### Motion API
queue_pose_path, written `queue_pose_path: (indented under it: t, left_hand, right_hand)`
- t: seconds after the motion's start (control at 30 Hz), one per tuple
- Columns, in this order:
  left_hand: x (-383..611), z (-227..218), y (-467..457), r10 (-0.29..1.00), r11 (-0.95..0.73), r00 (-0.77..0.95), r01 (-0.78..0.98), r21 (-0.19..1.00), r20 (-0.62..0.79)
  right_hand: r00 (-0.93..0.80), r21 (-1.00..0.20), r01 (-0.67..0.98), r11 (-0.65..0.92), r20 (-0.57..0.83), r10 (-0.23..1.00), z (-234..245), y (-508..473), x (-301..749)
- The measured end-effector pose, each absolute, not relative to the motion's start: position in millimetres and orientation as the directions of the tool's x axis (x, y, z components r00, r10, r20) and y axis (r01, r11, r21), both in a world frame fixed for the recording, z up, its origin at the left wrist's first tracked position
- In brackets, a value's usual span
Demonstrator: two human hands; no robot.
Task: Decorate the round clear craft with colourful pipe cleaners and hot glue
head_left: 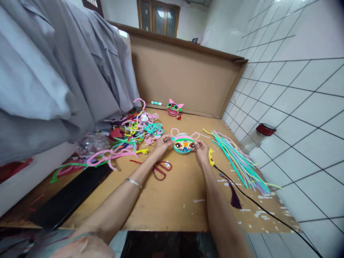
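Between my hands is a pipe-cleaner animal face (184, 144) with round eyes, an orange nose and two pink loop ears. My left hand (163, 144) pinches its left edge, by a small green piece. The fingers of my right hand (201, 147) close on its right edge. Red-handled scissors (162, 170) lie below my left wrist, their blades partly hidden under the forearm. Just right of my right hand is a yellow glue gun (211, 157), its black cord running to the lower right. A purple tassel (235, 197) rests beside my right forearm.
A finished-looking pink-eared face (172, 108) and a glue stick (156, 103) sit near the cardboard panel (185, 71). Tangled pipe cleaners (153, 128) cover the left; a straight bundle (236, 161) lies right, near a red-lidded jar (254, 139). A black slab (72, 195) lies front left.
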State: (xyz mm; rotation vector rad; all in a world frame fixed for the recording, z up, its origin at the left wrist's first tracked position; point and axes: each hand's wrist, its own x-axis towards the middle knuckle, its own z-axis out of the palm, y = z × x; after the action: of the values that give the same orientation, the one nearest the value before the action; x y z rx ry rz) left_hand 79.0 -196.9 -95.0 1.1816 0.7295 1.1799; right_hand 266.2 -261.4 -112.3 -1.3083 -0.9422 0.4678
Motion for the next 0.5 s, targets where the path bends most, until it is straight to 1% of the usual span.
queue_pose_path:
  t: [0.33, 0.5]
  left_hand:
    - [71.5, -97.4, -195.8, 0.943, -0.039, 0.307, -0.276, 0.960, 0.126]
    - [71.7, -96.7, -196.5, 0.936, -0.061, 0.320, -0.268, 0.962, 0.148]
  right_hand:
    - [0.596, -0.945, 0.137, 0.296, 0.317, 0.737, -106.7, -262.8, 258.1]
    - [0.596, -0.950, 0.110, 0.292, 0.298, 0.745, -106.6, -260.9, 256.1]
